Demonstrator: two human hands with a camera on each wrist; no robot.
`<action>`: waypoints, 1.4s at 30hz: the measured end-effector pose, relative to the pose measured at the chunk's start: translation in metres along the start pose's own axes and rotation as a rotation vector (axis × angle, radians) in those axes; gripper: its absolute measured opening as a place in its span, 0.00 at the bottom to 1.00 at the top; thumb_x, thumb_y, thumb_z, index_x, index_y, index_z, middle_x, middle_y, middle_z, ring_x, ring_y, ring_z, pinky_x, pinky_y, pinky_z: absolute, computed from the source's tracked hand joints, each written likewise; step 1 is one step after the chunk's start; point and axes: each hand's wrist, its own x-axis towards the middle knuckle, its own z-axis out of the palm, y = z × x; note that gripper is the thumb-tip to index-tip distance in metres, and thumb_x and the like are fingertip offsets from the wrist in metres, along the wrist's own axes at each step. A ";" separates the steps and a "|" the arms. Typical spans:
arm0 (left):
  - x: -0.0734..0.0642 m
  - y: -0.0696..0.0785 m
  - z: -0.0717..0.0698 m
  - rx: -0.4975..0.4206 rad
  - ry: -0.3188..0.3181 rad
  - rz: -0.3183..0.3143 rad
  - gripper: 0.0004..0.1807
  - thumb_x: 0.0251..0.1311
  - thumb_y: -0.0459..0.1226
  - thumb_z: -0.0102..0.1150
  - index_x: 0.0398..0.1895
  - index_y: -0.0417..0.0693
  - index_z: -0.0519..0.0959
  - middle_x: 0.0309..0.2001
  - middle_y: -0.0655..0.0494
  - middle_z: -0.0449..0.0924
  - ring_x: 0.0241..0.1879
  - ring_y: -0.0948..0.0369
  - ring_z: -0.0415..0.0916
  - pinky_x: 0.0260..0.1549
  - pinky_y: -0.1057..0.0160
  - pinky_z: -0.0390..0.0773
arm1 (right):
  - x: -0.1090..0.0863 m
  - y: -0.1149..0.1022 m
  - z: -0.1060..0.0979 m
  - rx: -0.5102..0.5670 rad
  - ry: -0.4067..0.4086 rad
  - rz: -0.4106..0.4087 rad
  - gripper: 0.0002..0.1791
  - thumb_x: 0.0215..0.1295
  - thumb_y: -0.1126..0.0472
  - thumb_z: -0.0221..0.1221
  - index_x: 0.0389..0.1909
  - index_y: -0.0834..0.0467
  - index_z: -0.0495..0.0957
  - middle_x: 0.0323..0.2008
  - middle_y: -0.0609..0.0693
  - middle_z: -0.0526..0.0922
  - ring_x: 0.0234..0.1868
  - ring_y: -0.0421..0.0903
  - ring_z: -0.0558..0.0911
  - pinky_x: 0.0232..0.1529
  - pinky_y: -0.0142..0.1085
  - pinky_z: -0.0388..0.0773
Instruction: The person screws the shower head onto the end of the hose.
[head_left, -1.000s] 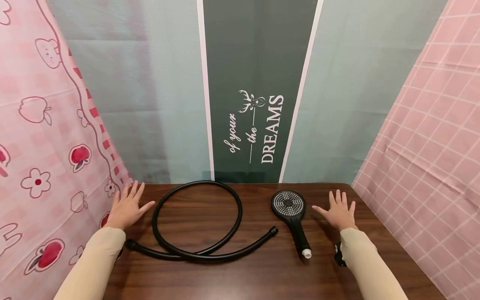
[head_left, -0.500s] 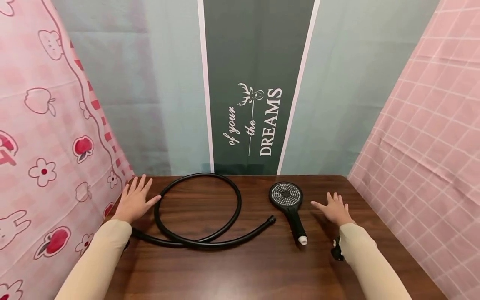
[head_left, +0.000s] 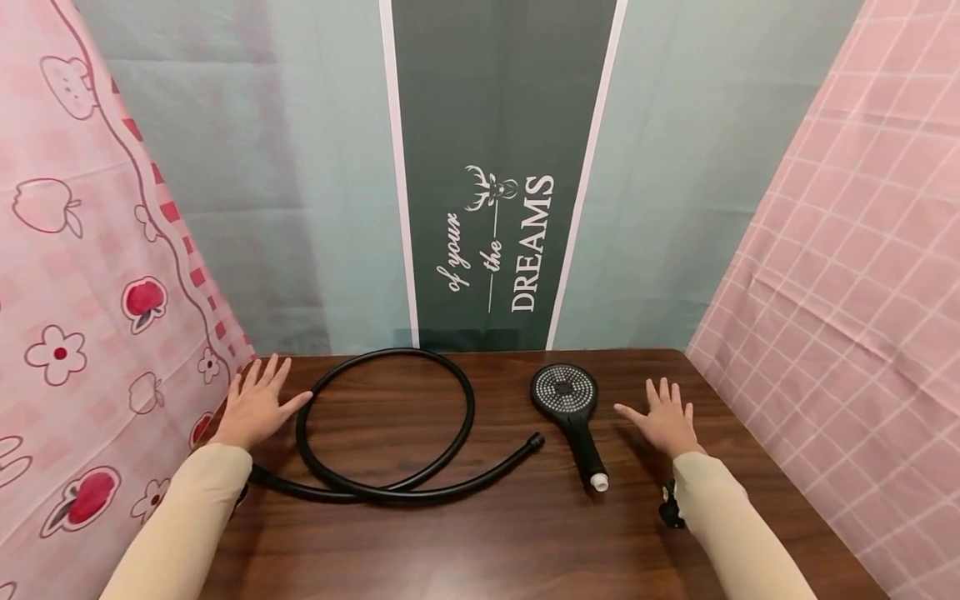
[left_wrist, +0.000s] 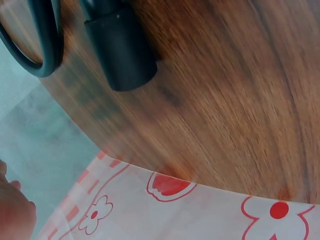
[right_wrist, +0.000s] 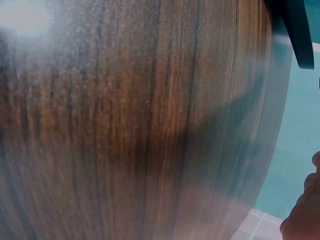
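A black shower hose [head_left: 471, 392] lies in one large loop on the left half of the table, its free end pointing right. In the left wrist view the hose's other end [left_wrist: 122, 55] shows as a thick black fitting. To the right of the loop lies a black shower head [head_left: 564, 390], spray face up, its white threaded end toward me. My left hand [head_left: 255, 411] is spread with nothing in it, thumb close to the loop's left side. My right hand [head_left: 667, 421], also spread and holding nothing, is to the right of the shower head.
Everything lies on a dark wooden table [head_left: 480, 550]. A grey-green curtain with lettering [head_left: 510, 250] hangs behind its far edge. Pink printed cloth [head_left: 67, 275] borders the left side and pink checked cloth [head_left: 840, 292] the right.
The head view has shifted slightly, so the whole scene sits a little higher and further left. Both hands stay spread; hose and shower head keep their places on the table.
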 end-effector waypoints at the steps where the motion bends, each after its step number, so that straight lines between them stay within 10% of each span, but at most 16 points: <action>1: 0.001 0.000 0.001 -0.006 0.000 0.002 0.51 0.69 0.65 0.42 0.78 0.36 0.45 0.78 0.30 0.37 0.76 0.32 0.31 0.68 0.29 0.30 | 0.001 0.000 -0.001 0.003 0.001 -0.004 0.60 0.67 0.27 0.47 0.77 0.70 0.38 0.75 0.76 0.31 0.75 0.73 0.29 0.67 0.72 0.27; 24: 0.009 0.013 0.016 -0.047 -0.041 -0.002 0.53 0.67 0.67 0.43 0.79 0.39 0.44 0.78 0.32 0.38 0.76 0.33 0.33 0.68 0.29 0.31 | 0.005 -0.019 0.007 0.004 -0.006 -0.113 0.56 0.68 0.29 0.48 0.77 0.67 0.42 0.77 0.72 0.35 0.77 0.70 0.33 0.69 0.70 0.28; 42: 0.022 0.052 0.028 -0.075 -0.035 0.045 0.51 0.68 0.63 0.47 0.80 0.41 0.43 0.80 0.37 0.38 0.77 0.36 0.36 0.70 0.32 0.34 | 0.007 -0.041 0.019 0.027 -0.022 -0.175 0.54 0.67 0.30 0.50 0.77 0.66 0.48 0.78 0.70 0.41 0.78 0.69 0.40 0.71 0.68 0.34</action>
